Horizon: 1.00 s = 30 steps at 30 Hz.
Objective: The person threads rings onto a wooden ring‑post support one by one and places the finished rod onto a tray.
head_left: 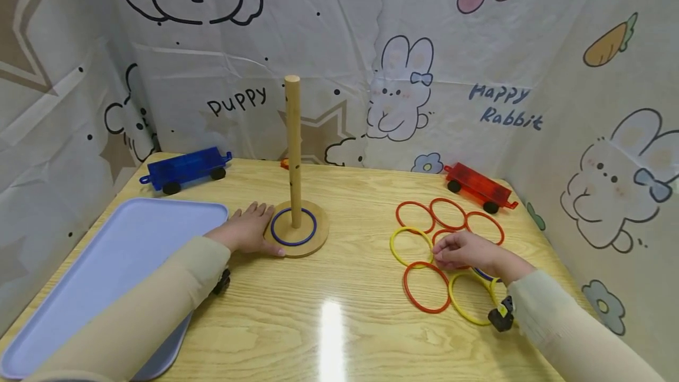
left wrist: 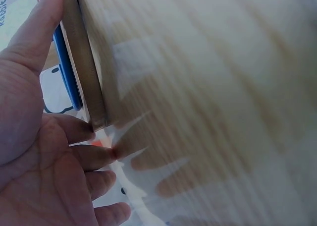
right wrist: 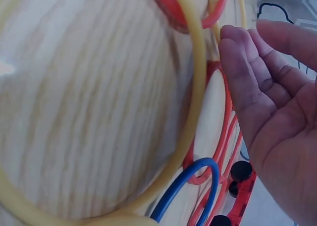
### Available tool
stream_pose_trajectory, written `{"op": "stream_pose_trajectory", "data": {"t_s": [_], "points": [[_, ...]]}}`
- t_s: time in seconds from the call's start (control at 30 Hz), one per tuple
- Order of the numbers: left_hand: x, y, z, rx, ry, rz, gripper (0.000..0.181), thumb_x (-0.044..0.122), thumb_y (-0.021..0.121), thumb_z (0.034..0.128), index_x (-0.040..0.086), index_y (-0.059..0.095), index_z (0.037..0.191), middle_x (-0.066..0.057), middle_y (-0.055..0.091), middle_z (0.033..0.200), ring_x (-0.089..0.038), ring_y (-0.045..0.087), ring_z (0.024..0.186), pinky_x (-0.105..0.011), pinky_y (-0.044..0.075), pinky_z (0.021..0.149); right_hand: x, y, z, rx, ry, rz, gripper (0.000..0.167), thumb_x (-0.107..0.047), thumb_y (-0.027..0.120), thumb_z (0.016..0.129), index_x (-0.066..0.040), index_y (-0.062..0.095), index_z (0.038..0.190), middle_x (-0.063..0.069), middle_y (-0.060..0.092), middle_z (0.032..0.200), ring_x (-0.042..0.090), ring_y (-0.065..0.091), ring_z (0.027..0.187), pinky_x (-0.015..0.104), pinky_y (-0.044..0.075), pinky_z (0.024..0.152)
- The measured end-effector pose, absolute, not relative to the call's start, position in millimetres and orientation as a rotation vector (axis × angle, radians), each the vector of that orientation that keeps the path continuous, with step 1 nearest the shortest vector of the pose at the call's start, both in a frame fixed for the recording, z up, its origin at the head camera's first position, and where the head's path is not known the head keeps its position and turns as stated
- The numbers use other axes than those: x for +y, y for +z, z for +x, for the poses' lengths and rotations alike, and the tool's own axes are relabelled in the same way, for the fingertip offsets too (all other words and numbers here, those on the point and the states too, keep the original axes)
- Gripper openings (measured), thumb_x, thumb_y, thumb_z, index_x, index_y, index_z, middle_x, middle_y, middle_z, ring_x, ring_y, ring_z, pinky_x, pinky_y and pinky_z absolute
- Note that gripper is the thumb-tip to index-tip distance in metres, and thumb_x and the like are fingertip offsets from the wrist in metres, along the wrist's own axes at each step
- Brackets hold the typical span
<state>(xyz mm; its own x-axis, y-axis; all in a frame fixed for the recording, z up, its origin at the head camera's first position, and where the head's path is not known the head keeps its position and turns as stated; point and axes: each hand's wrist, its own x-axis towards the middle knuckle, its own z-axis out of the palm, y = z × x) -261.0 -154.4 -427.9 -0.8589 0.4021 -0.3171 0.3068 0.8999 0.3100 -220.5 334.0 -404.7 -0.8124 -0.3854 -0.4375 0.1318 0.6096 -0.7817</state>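
Note:
My left hand (head_left: 246,230) rests against the left edge of the round wooden base (head_left: 322,233), fingers spread, thumb at its front. A dark blue ring (head_left: 273,230) lies on the base around the upright post (head_left: 294,146). The left wrist view has the hand (left wrist: 44,156) along the base's edge (left wrist: 84,57), beside the blue ring (left wrist: 67,72). My right hand (head_left: 467,252) hovers among loose rings, fingertips beside a yellow ring (head_left: 392,246). In the right wrist view this hand (right wrist: 277,107) has bent fingers, thumb apart, holding nothing, near red rings (right wrist: 229,94).
A lavender tray (head_left: 114,252) lies at the left, partly under the left forearm. The blue wheeled cart (head_left: 185,168) stands at the back left, the red one (head_left: 477,184) at the back right. Red rings (head_left: 405,287) and yellow rings (head_left: 452,296) lie around the right hand.

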Motion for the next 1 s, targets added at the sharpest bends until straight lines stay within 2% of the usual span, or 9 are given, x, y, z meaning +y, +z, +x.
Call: {"op": "stream_pose_trajectory", "data": {"t_s": [0.17, 0.47, 0.57, 0.77, 0.9, 1.0], "points": [[-153.3, -427.1, -260.9, 2.681, 0.346, 0.52, 0.119, 0.064, 0.076, 0.0852, -0.008, 0.02, 0.161, -0.033, 0.018, 0.165, -0.05, 0.01, 0.153, -0.068, 0.011, 0.119, 334.7, -410.5, -217.3, 2.268, -1.117, -0.254, 0.023, -0.009, 0.067, 0.1, 0.008, 0.067, 0.116, 0.008, 0.07, 0.103, 0.018, 0.064, 0.092, 0.029, 0.056, 0.08], [-153.1, -425.9, -260.5, 2.679, 0.353, 0.525, 0.117, 0.062, 0.076, 0.0866, -0.009, 0.019, 0.161, -0.034, 0.018, 0.164, -0.052, 0.011, 0.152, -0.069, 0.012, 0.118, 323.9, -417.6, -214.6, 2.397, -0.952, -0.421, 0.01, -0.003, 0.075, 0.093, 0.001, 0.068, 0.097, 0.002, 0.064, 0.085, 0.016, 0.058, 0.078, 0.024, 0.051, 0.067], [-152.9, -426.2, -260.6, 2.677, 0.348, 0.523, 0.117, 0.062, 0.076, 0.0867, -0.009, 0.019, 0.161, -0.034, 0.018, 0.164, -0.051, 0.01, 0.152, -0.068, 0.012, 0.119, 320.9, -417.9, -215.0, 2.42, -0.909, -0.438, 0.011, -0.002, 0.077, 0.091, 0.0, 0.067, 0.093, 0.002, 0.062, 0.082, 0.015, 0.057, 0.074, 0.024, 0.049, 0.063], [-153.8, -428.9, -261.5, 2.685, 0.325, 0.52, 0.118, 0.064, 0.075, 0.0864, -0.008, 0.019, 0.161, -0.034, 0.018, 0.164, -0.051, 0.011, 0.152, -0.068, 0.012, 0.119, 312.2, -416.0, -215.4, 2.528, -0.679, -0.544, 0.016, -0.006, 0.081, 0.085, -0.01, 0.066, 0.087, -0.003, 0.059, 0.076, 0.013, 0.054, 0.069, 0.025, 0.045, 0.062], [-154.0, -428.1, -260.1, 2.69, 0.322, 0.528, 0.119, 0.065, 0.076, 0.0856, -0.009, 0.02, 0.161, -0.034, 0.019, 0.164, -0.052, 0.012, 0.152, -0.068, 0.013, 0.118, 308.0, -412.9, -214.8, 2.507, -0.644, -0.599, 0.011, -0.005, 0.078, 0.087, -0.011, 0.068, 0.087, -0.005, 0.059, 0.076, 0.011, 0.053, 0.068, 0.025, 0.044, 0.062], [-154.0, -427.2, -260.2, 2.694, 0.33, 0.53, 0.119, 0.064, 0.076, 0.0853, -0.01, 0.02, 0.16, -0.034, 0.019, 0.164, -0.052, 0.012, 0.152, -0.068, 0.013, 0.118, 305.0, -406.9, -215.7, 2.393, -0.778, -0.574, 0.004, -0.005, 0.074, 0.092, -0.005, 0.07, 0.093, -0.002, 0.062, 0.079, 0.013, 0.056, 0.071, 0.025, 0.049, 0.064]]}}
